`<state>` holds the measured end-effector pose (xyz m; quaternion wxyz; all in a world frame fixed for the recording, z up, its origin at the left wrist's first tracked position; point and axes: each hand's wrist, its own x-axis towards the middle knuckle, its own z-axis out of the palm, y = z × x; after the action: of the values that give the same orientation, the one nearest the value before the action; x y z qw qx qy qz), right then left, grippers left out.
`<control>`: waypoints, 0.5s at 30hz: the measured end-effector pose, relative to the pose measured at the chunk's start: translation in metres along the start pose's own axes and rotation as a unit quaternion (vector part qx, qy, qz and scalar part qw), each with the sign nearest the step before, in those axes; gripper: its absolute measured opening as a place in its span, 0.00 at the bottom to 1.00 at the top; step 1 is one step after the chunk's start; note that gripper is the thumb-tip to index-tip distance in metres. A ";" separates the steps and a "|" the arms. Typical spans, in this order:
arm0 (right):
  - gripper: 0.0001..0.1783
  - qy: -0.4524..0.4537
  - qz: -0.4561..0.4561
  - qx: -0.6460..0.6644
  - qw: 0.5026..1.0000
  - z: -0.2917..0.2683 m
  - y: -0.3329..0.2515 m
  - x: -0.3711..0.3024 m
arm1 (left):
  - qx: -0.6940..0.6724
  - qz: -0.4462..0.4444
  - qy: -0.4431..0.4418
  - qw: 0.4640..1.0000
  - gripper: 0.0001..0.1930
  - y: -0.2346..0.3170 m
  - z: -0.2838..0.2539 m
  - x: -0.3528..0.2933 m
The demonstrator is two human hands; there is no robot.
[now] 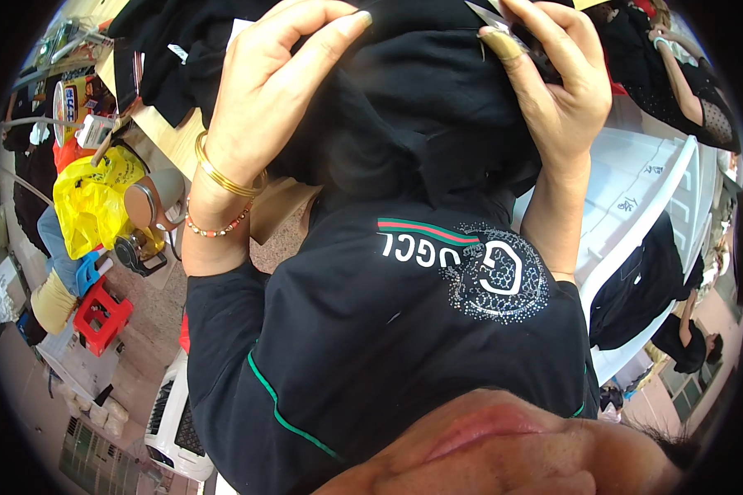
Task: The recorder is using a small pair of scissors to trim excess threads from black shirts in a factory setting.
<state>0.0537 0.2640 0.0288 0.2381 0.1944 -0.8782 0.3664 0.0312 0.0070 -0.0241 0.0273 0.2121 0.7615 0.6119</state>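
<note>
Cluttered workspace: white plastic tub (627, 165) sitting on the right, black fabric (437, 91) spreading below and between both hands.
Left hand (285, 78) is bending thumb toward index over the fabric's left side, can't tell if it's pinching anything; right hand (557, 91) is gripping a small pointed metal blade (497, 16), whose long axis is slanting up-left, tip leaning toward the left hand.

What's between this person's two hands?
In the head view, rumpled black fabric fills the stretch between the left hand and the right hand; I can't tell how far beneath them it lies.
</note>
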 end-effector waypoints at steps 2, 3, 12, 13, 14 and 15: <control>0.23 -0.025 0.010 0.005 1.000 -0.001 -0.013 -0.001 | -0.037 -0.012 0.011 0.999 0.10 -0.005 -0.001 -0.005; 0.23 -0.048 0.015 0.018 0.999 -0.001 -0.018 0.000 | -0.076 -0.021 0.015 0.997 0.11 -0.006 -0.001 -0.008; 0.22 -0.117 -0.019 0.032 0.992 0.012 -0.035 0.007 | -0.312 0.339 -0.015 0.888 0.08 -0.018 0.029 0.024; 0.22 -0.113 -0.014 0.029 0.993 0.011 -0.032 0.007 | -0.315 0.337 -0.022 0.887 0.08 0.001 0.027 0.021; 0.22 -0.107 -0.005 0.032 0.994 0.011 -0.028 0.007 | -0.206 0.136 -0.010 0.969 0.08 0.036 0.020 0.013; 0.22 -0.104 0.000 0.039 0.994 0.011 -0.026 0.008 | -0.076 -0.071 0.005 0.995 0.09 0.055 0.016 0.010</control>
<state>0.0575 0.2373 0.0403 0.1379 0.2402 -0.8833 0.3781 0.0429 0.0337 0.0255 0.0825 0.1516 0.7262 0.6655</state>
